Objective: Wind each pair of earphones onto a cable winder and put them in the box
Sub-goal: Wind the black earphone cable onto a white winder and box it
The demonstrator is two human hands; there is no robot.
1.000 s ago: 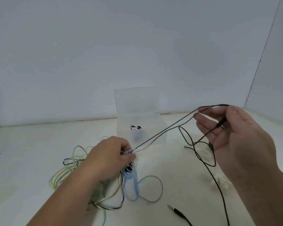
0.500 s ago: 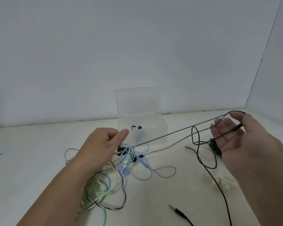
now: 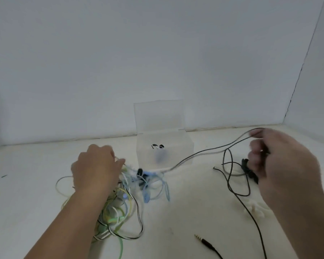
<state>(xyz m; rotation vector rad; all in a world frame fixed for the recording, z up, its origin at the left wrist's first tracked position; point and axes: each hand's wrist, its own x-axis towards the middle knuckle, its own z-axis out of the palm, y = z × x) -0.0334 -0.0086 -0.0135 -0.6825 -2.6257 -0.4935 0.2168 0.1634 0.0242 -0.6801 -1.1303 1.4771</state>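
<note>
At 3 o'clock on the table (image 3: 26, 193), your right hand (image 3: 284, 165) has the black cable (image 3: 209, 150) lifted clear of the surface, fingers curled round it (motion blur hides the exact pinch). From there the cable slopes down toward 9 o'clock and runs into the tangle (image 3: 118, 208) of green, yellow and white leads, just beside the blue earphones (image 3: 155, 187). Your left hand (image 3: 95, 169) sits on top of that tangle with the fingers bent down into it. Whether they pinch one strand or only press the heap, I cannot tell.

The step in hand, as I read it, is freeing the black pair before any winding. Use the left hand as an anchor. Press the other leads flat and draw the black one out slowly toward 3 o'clock, along its own line. If it snags, stop and slacken. A hard tug would likely tighten the knot and drag the heap against the box (image 3: 187, 146) at 12 o'clock, which stands open with one wound pair already inside.

Mind the free end too: the jack plug (image 3: 204, 241) lies at 5 o'clock and is probably this cable's own. A white cable winder (image 3: 256, 210) waits at 4 o'clock, near your right hand, so once the pair is loose you need not reach far.
</note>
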